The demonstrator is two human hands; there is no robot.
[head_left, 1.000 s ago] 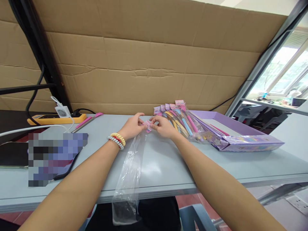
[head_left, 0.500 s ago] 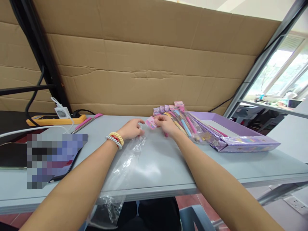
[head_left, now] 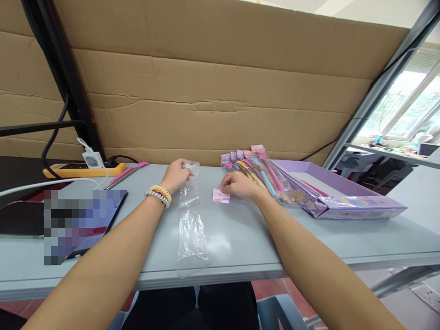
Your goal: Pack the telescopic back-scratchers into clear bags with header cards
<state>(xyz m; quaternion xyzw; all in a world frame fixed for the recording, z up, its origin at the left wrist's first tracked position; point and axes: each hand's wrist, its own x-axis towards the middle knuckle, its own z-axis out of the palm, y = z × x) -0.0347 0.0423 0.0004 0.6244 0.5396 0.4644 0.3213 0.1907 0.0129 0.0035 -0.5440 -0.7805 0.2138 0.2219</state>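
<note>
- Head view: left hand (head_left: pixel 176 178) at the upper end of a clear bag (head_left: pixel 191 231). Grip closed, thumb and fingers pinching the film near its top.
- Bag position: runs from the left grip toward the front edge of the bench (head_left: pixel 240 229); upper part crumpled beside the fingers, lower part flat, its bottom end reaching the edge.
- Right hand (head_left: pixel 238 184): palm down, fingers curled inward, thumb side toward the bag. Fingertips at the upper right corner of a small pink card (head_left: pixel 220 196). Grip looks nearly closed; cannot tell whether it has hold of the card or only touches it.
- Card lies on the bench, right of the bag and apart from it, just below and to the left of the right grip.
- Bracelets (head_left: pixel 160 195), yellow, red and pale grey, on the left wrist.
- Wrapped pens (head_left: pixel 264 176) fanned out behind and to the right of the right hand, several colours, pink and purple tags at the far ends.
- Purple box (head_left: pixel 359 207), open, right of the pens, whose wrapping reaches its near left corner.
- Far left: loose pens (head_left: pixel 127 176) beside a yellow power strip (head_left: pixel 77 171) with a white charger (head_left: pixel 92 159); nearer, a pixelated flat object (head_left: pixel 99 215), identity unclear.
</note>
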